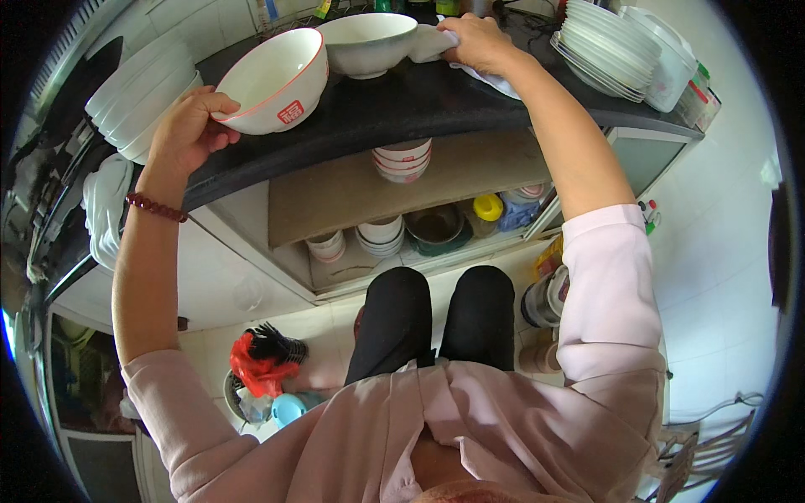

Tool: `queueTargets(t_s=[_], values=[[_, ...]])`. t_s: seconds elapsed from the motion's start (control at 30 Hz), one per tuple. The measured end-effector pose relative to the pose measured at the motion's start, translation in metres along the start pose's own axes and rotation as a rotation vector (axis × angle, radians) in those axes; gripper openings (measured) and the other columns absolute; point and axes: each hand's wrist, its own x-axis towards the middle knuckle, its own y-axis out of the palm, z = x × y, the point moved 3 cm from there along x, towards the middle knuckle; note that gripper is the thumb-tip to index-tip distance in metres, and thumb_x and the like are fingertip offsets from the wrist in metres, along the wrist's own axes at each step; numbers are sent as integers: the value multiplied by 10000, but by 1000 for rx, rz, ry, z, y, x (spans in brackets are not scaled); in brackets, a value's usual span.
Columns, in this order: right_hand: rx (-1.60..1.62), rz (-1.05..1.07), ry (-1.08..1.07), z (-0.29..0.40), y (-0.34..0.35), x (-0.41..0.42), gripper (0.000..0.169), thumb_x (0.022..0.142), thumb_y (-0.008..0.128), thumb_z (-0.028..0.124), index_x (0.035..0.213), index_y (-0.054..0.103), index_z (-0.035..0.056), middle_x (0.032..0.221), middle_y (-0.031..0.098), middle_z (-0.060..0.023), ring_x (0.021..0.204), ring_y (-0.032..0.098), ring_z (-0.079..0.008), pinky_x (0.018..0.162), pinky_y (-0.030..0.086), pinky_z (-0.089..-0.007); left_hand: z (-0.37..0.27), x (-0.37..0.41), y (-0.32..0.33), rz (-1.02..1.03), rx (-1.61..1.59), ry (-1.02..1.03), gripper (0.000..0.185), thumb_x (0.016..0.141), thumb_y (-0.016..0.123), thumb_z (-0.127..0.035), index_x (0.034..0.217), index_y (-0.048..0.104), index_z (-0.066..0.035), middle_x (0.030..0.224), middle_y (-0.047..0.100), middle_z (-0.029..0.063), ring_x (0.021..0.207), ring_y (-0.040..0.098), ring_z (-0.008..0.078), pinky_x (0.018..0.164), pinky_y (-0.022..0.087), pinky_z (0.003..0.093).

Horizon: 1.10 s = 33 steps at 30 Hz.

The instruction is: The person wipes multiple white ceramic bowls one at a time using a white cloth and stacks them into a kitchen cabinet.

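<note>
My left hand (pixel 195 126) grips the rim of a white bowl (pixel 270 85) with a red edge and a red printed mark. The bowl is tilted over the dark countertop (pixel 409 100). Behind and right of it, a second, greyish-white bowl (pixel 370 44) stands on the counter. My right hand (pixel 481 44) is closed on a white cloth (pixel 494 78) at the right of that second bowl. Another pale part (pixel 431 44) lies between the bowl and my fingers; whether it is cloth or a handle I cannot tell.
Stacked white bowls (pixel 148 94) stand at the left, beside white bundled material (pixel 108 204). Stacked plates (pixel 607 53) and a lidded container (pixel 670 69) are at the right. Below, the open cabinet's shelf (pixel 327 201) holds bowls (pixel 402 160). A bin (pixel 236 393) with a red bag stands on the floor.
</note>
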Motion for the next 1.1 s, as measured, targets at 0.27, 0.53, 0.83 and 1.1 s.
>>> queueTargets(t_s=[0.27,0.53,0.83,1.1], values=[[394,-429,235,-66,1,13,407,747,590,326,960,590,-21,862,625,-194,832,612,-328,738,477,-388,-11,-21,16,-27,-108,10,202,739,550,-91,882,526,50,823,538,134,651,599,214,564,557,300],[1738,-557,484,-69,-68,-25,256,765,605,82,982,560,-47,893,623,-119,795,618,-232,693,517,-345,-4,-22,6,86,-188,61,281,711,484,-49,917,513,140,925,552,208,720,612,303,639,574,369],[1884,-607,-116,14,-159,-116,306,788,615,72,1075,532,3,985,613,-88,862,614,-205,779,511,-329,1,-104,61,213,-463,14,442,714,433,-39,1140,448,77,880,594,178,688,624,259,566,550,338],[1150,-409,-327,41,-144,-204,329,732,649,174,1020,550,50,949,588,-106,819,578,-280,730,485,-393,54,-129,148,462,-531,-279,554,696,422,-38,1244,344,6,1091,483,163,1021,507,313,718,520,469]])
